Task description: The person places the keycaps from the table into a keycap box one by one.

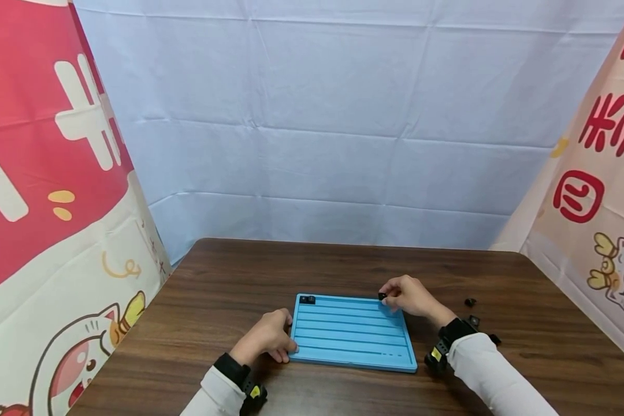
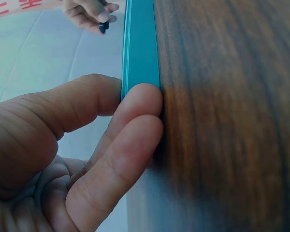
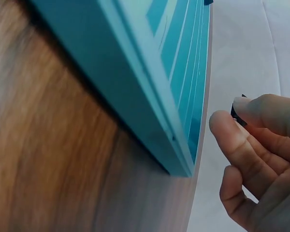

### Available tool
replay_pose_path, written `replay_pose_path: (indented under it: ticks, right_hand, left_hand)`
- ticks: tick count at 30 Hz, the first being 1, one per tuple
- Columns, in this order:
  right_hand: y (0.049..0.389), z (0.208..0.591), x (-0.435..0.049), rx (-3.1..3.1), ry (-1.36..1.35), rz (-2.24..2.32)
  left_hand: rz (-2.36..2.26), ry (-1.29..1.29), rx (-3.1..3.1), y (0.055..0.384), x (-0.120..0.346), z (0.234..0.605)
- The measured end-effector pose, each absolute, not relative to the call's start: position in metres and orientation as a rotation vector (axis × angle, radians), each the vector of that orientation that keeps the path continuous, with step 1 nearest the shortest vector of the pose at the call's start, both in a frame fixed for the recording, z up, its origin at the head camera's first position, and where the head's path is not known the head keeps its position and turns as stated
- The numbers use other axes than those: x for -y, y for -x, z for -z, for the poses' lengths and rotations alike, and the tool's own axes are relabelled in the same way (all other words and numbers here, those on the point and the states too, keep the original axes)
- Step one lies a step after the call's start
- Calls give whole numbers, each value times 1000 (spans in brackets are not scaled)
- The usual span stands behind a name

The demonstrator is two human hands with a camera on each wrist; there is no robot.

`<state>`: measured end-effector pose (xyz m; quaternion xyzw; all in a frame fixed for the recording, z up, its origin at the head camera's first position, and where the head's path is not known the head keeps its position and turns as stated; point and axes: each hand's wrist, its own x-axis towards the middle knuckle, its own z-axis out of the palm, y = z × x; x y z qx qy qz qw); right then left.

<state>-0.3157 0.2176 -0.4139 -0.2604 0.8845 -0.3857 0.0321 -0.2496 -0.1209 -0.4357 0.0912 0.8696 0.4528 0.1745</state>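
Note:
A light-blue tray [image 1: 343, 338] with long raised ridges lies on the table. Its near left side is held by my left hand [image 1: 267, 335]; in the left wrist view, fingertips [image 2: 140, 104] press its outer wall while another digit reaches over the rim. Above the far right corner, my right hand [image 1: 411, 296] pinches a small black keycap [image 1: 382, 296] between thumb and fingers. That keycap [image 3: 239, 112] is partly covered by the fingertips in the right wrist view. Two more black keycaps [image 1: 307, 300] sit side by side in the tray's far left corner.
Several loose black pieces, among them one keycap [image 1: 470, 302], lie on the brown wooden table [image 1: 229, 277] right of the tray, near the right wrist. A pale blue cloth [image 1: 322, 144] hangs behind the table, with printed cloths on both sides.

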Motion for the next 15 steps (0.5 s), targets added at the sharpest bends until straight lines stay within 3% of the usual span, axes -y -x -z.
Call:
replay_pose_path:
  ticks: [15]
  right_hand:
    - [315,413,-192,-2743,873,1048]
  left_hand:
    - [-1289,-271,-2454,249,121,435]
